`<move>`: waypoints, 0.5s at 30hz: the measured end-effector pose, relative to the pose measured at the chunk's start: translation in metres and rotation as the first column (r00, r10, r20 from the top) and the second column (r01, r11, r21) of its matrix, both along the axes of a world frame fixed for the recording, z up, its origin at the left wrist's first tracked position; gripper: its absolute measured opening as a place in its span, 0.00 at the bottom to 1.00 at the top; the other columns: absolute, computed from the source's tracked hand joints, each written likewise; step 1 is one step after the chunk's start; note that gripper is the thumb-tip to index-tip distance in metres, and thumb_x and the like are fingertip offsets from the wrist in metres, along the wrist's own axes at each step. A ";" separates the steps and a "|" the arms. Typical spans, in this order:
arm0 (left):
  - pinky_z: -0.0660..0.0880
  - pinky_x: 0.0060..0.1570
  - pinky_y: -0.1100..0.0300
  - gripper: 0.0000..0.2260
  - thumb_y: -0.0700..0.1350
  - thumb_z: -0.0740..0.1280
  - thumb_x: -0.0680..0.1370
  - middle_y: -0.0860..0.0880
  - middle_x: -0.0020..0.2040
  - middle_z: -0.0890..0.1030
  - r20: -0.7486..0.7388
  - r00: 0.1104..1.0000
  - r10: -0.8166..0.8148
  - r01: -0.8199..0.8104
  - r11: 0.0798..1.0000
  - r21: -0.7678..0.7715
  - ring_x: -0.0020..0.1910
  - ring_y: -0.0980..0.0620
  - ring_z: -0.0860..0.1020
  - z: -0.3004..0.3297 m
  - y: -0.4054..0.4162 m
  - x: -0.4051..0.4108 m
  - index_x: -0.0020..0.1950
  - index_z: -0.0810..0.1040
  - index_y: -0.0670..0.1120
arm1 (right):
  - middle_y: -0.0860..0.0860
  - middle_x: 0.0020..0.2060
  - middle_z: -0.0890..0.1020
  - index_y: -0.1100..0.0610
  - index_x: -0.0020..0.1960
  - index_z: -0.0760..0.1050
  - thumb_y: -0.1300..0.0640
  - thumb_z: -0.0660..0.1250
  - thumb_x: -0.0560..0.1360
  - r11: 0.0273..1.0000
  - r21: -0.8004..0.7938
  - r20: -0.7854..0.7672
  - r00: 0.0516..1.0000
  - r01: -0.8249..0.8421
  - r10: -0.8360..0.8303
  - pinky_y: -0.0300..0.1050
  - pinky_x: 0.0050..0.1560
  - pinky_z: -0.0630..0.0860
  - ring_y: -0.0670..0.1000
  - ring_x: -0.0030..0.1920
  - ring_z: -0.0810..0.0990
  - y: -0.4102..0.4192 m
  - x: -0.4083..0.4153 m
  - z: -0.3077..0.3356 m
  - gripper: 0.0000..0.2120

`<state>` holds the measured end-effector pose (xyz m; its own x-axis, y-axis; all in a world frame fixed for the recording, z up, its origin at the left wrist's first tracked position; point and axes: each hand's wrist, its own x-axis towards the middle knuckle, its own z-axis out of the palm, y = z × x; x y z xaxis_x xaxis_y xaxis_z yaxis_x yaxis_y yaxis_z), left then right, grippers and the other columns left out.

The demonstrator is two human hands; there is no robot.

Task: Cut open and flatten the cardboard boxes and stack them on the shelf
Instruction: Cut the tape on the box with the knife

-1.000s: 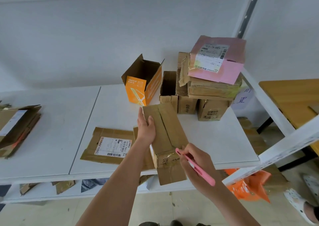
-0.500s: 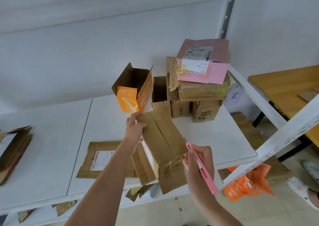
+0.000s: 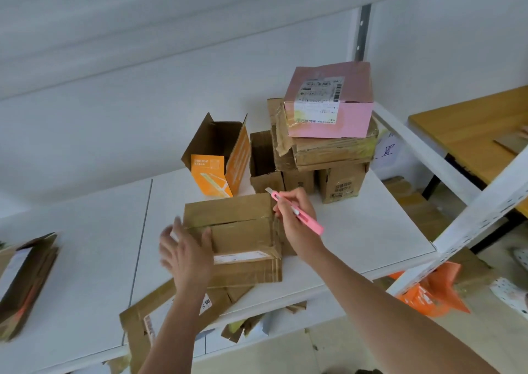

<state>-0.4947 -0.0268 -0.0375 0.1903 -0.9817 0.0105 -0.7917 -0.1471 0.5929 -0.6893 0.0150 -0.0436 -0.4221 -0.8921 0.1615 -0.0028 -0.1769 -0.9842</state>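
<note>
Box (image 3: 240, 231) now flat down (label unreadable)

White wall (image 3: 114, 102), white metal shelving (image 3: 357, 248), wooden table (image 3: 471, 128) at right, pale floor (image 3: 471, 331).

A taped brown box (image 3: 243, 231) lies on the white shelf (image 3: 85, 259). The left hand (image 3: 185, 255) rests open on its left end; the right hand (image 3: 294, 216) grips a pink knife (image 3: 297, 212) at its right edge. More boxes (image 3: 328, 133) are stacked behind.
</note>
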 end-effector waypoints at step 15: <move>0.39 0.75 0.47 0.31 0.64 0.54 0.80 0.54 0.81 0.47 0.249 0.896 -0.368 0.344 0.929 0.136 0.79 0.52 0.39 -0.019 -0.037 -0.002 0.80 0.49 0.58 | 0.54 0.38 0.79 0.61 0.51 0.72 0.60 0.62 0.81 0.995 0.095 0.428 0.902 0.020 -0.058 0.51 0.51 0.82 0.47 0.41 0.81 0.008 -0.008 -0.012 0.04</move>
<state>-0.4966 -0.0643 -0.0563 -0.1698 -0.9825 -0.0764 -0.9267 0.1328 0.3515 -0.6974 0.0228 -0.0557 -0.4679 -0.8757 -0.1198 0.4183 -0.1000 -0.9028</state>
